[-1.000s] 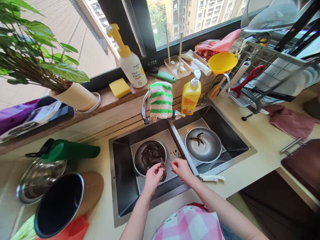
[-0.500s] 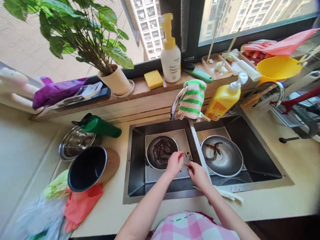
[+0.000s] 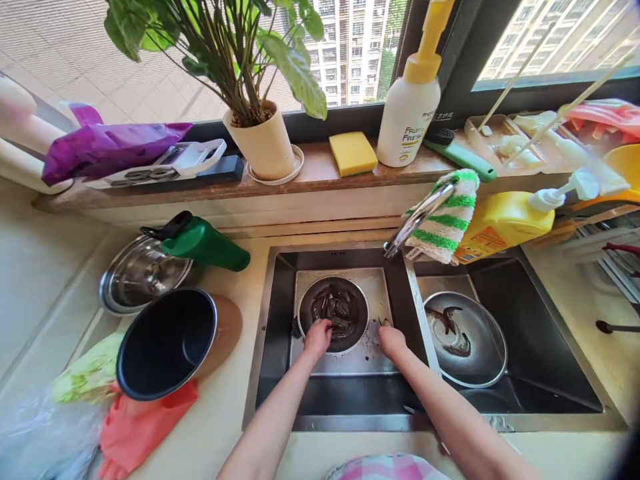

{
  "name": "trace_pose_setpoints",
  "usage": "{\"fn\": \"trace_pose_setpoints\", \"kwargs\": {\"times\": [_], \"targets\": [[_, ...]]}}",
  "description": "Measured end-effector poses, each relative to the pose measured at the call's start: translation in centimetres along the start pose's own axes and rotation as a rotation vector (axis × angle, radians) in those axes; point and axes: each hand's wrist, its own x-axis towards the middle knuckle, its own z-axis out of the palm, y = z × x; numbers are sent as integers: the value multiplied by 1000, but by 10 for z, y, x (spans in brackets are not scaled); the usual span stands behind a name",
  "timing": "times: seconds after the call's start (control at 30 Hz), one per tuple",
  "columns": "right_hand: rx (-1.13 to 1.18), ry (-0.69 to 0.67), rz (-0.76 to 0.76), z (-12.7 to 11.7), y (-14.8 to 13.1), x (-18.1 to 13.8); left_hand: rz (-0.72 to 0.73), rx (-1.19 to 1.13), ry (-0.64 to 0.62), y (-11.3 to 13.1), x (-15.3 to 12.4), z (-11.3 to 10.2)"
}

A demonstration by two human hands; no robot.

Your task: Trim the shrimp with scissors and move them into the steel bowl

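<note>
A round metal bowl [image 3: 306, 308] of dark shrimp [image 3: 334, 308] stands in the left basin of a double sink [image 3: 277, 360]. My left hand [image 3: 318, 337] reaches into the bowl's near edge, fingers curled down among the shrimp; what it grips is hidden. My right hand [image 3: 391, 341] hovers just right of the bowl, fingers pinched together, contents too small to name. In the right basin a second metal bowl [image 3: 483, 360] holds a few shrimp [image 3: 453, 330].
A tap [image 3: 413, 220] draped with a green-striped cloth [image 3: 447, 220] overhangs the sink. Yellow soap bottle [image 3: 505, 223], white pump bottle [image 3: 410, 113], sponge [image 3: 353, 152] and potted plant [image 3: 263, 143] line the sill. Left counter holds a dark pot [image 3: 165, 343], steel lid [image 3: 137, 273], green jug [image 3: 203, 243].
The view swung left and closer. My left hand dropped from above the bowl's rim down into the shrimp. My right hand stayed beside the bowl, still pinched.
</note>
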Motion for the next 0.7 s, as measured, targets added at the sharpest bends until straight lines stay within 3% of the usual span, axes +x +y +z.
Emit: {"fn": "trace_pose_setpoints", "kwargs": {"times": [0.1, 0.23, 0.4, 0.53, 0.6, 0.7], "targets": [[-104, -7, -19, -7, 5, 0, 82, 66, -51, 12, 23, 8], [-172, -28, -162, -30, 15, -19, 129, 156, -111, 24, 42, 21], [-12, -37, -216, -33, 25, -54, 94, 238, -136, 32, 47, 35], [67, -2, -213, -32, 22, -59, 58, 270, -165, 33, 44, 37], [48, 65, -223, -47, 18, -52, 41, 274, -182, 31, 41, 35], [-58, 344, -237, -91, 15, -35, -7, 269, -210, 26, 36, 31]]}}
